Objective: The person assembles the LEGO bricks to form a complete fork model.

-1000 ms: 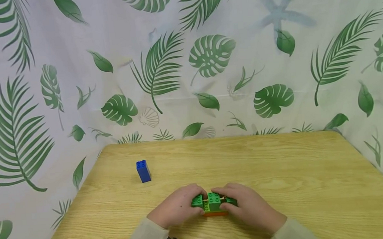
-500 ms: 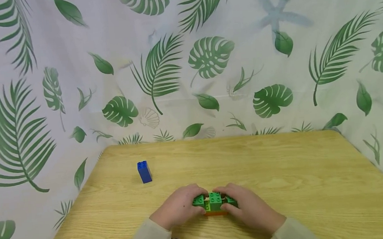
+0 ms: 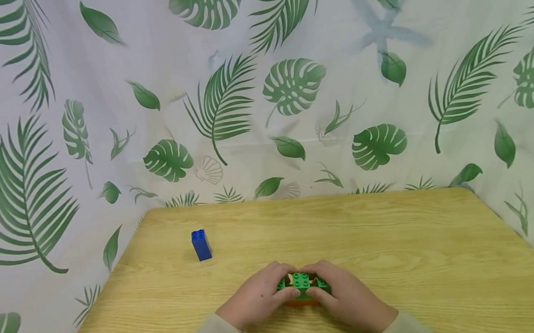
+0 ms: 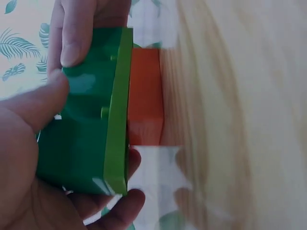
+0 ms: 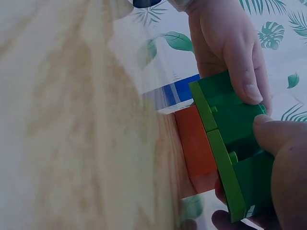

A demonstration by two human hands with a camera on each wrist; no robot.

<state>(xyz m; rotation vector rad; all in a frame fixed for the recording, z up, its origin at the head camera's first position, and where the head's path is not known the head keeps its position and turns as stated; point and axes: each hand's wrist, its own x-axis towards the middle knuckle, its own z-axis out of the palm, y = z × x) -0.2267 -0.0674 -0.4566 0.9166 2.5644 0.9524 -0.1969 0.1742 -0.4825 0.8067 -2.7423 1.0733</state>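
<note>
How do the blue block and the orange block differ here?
The blue block stands taller than wide; the orange block is low and broad.
The blue block stands apart from the hands; the orange block sits beneath the green blocks gripped by the left hand and right hand.
The blue block's top studs show; the orange block's top is covered.
Both rest on the wooden table.

Blocks (image 4: pixel 79 148) look glossy plastic, the tabletop (image 3: pixel 419 243) smooth wood.

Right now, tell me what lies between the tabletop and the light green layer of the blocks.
An orange block; both wrist views show it there.
</note>
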